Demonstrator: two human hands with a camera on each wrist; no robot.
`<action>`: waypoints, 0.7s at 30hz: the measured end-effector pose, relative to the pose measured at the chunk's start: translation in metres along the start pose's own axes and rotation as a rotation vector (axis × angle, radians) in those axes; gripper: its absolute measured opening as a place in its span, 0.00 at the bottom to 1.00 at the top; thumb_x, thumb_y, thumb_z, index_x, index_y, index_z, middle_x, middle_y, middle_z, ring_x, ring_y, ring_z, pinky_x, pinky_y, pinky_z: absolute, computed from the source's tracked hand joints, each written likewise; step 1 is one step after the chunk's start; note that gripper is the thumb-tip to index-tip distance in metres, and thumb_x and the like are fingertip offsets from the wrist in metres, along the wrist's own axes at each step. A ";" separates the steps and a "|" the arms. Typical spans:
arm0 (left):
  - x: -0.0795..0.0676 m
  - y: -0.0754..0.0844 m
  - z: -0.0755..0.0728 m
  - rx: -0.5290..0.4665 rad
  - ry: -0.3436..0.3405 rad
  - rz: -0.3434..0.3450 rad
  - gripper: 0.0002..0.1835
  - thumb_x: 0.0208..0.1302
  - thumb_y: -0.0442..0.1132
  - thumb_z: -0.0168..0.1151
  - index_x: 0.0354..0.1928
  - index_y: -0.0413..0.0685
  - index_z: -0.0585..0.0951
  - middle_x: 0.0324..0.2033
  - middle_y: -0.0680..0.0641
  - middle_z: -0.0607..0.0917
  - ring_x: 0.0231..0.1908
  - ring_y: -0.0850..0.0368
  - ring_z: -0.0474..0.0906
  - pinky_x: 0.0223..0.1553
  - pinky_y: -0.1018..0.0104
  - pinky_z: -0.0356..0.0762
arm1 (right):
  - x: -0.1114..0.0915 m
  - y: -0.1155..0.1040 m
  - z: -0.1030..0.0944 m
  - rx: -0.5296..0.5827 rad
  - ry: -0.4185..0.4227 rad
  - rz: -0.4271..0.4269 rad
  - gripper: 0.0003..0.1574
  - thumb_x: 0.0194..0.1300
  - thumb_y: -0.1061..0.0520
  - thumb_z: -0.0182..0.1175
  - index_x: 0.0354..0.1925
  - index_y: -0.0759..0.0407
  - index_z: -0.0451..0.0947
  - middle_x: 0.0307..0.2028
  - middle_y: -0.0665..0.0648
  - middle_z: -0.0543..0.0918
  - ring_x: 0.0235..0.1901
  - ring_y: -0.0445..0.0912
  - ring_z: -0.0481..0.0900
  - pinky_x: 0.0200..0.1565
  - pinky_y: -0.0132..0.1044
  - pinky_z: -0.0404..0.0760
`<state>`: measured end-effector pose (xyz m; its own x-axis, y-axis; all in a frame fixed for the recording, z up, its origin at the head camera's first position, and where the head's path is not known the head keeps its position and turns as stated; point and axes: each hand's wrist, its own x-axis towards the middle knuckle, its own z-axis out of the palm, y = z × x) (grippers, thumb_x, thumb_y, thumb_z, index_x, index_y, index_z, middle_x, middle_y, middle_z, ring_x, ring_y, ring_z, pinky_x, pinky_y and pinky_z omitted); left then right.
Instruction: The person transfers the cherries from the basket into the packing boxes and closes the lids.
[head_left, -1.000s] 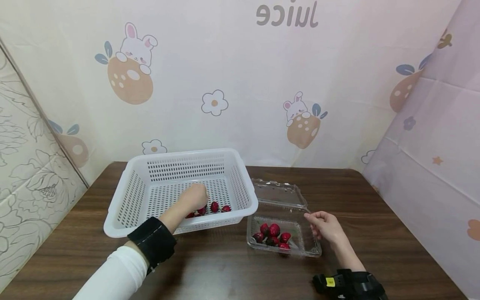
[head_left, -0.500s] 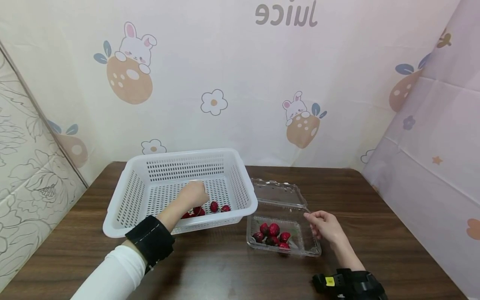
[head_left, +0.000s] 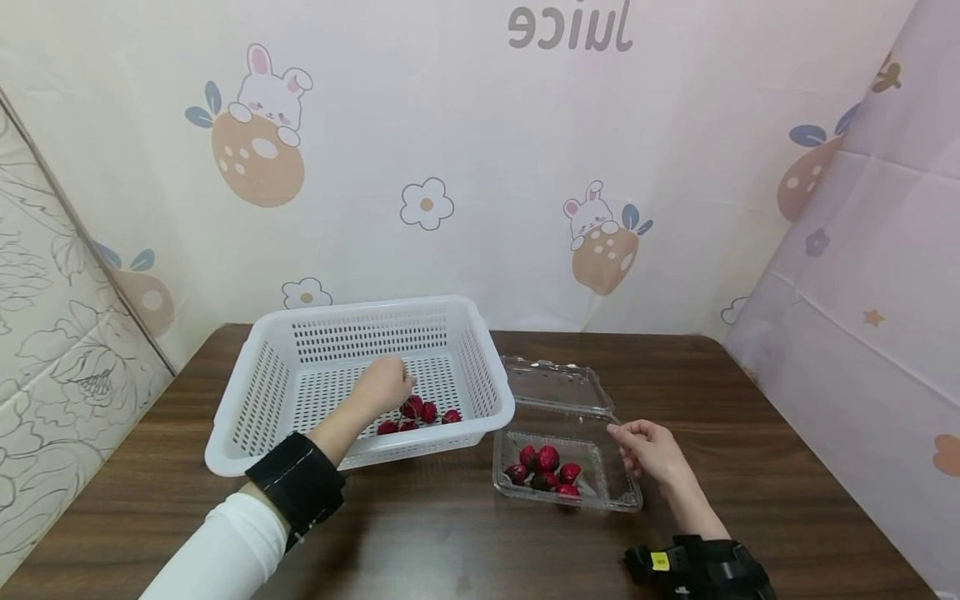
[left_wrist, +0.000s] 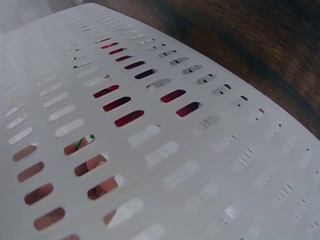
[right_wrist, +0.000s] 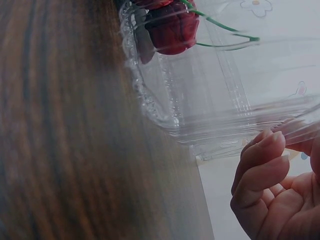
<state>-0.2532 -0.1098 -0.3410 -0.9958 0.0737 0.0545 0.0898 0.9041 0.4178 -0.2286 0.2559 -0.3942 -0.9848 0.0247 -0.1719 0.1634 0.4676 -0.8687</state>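
My left hand [head_left: 382, 385] reaches over the near side of a white slotted basket [head_left: 375, 310], fingers curled down. Directly under its fingertips is a dark red cherry [head_left: 411, 407], apparently pinched by its stem. Through the slots in the left wrist view, a green stem [left_wrist: 82, 142] shows against the fingers, partly hidden by the basket wall. Several other cherries [head_left: 451, 416] lie in the basket's near right part. To the right, my right hand [head_left: 651, 452] pinches the right edge of an opened clear plastic clamshell box [head_left: 600, 479]. Several cherries [head_left: 547, 458] with green stems lie inside it.
The box's lid [head_left: 558, 387] lies folded back, away from me. Both containers stand close together on a dark wooden table [head_left: 450, 550]. A patterned curtain [head_left: 450, 150] hangs behind the table and along its sides.
My left hand has drawn slightly left and away from me in the basket, and a cherry now shows beneath its fingertips. Cherries beside it have shifted. My right hand keeps its hold on the box.
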 end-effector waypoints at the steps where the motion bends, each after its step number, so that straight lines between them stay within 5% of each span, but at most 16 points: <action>1: 0.000 0.000 0.000 -0.005 0.002 -0.003 0.22 0.60 0.35 0.52 0.08 0.48 0.65 0.06 0.54 0.64 0.09 0.63 0.58 0.12 0.74 0.55 | 0.000 0.000 0.000 -0.001 0.001 0.001 0.26 0.61 0.45 0.53 0.40 0.68 0.66 0.18 0.51 0.71 0.17 0.42 0.69 0.20 0.35 0.70; 7: -0.001 0.000 0.000 -0.021 -0.002 -0.003 0.21 0.59 0.34 0.54 0.08 0.46 0.67 0.06 0.53 0.65 0.09 0.63 0.58 0.12 0.73 0.56 | 0.000 0.000 0.000 -0.002 0.005 0.006 0.26 0.61 0.45 0.53 0.41 0.68 0.66 0.18 0.51 0.71 0.18 0.42 0.68 0.21 0.35 0.70; 16: -0.003 -0.004 0.001 0.001 -0.019 0.032 0.25 0.51 0.29 0.57 0.04 0.50 0.59 0.04 0.56 0.57 0.09 0.63 0.50 0.13 0.73 0.49 | 0.000 0.000 0.000 -0.003 0.005 -0.025 0.24 0.63 0.48 0.52 0.39 0.71 0.67 0.17 0.51 0.70 0.16 0.41 0.68 0.20 0.35 0.70; 21: -0.002 -0.005 0.002 0.015 -0.032 0.023 0.19 0.47 0.28 0.60 0.07 0.47 0.65 0.07 0.54 0.65 0.11 0.62 0.58 0.14 0.72 0.55 | -0.001 -0.001 0.000 0.003 0.007 -0.021 0.24 0.63 0.48 0.52 0.39 0.71 0.67 0.17 0.51 0.70 0.16 0.41 0.68 0.20 0.35 0.70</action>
<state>-0.2515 -0.1139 -0.3451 -0.9936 0.1077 0.0353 0.1128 0.9080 0.4035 -0.2280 0.2552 -0.3932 -0.9885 0.0213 -0.1499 0.1425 0.4658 -0.8733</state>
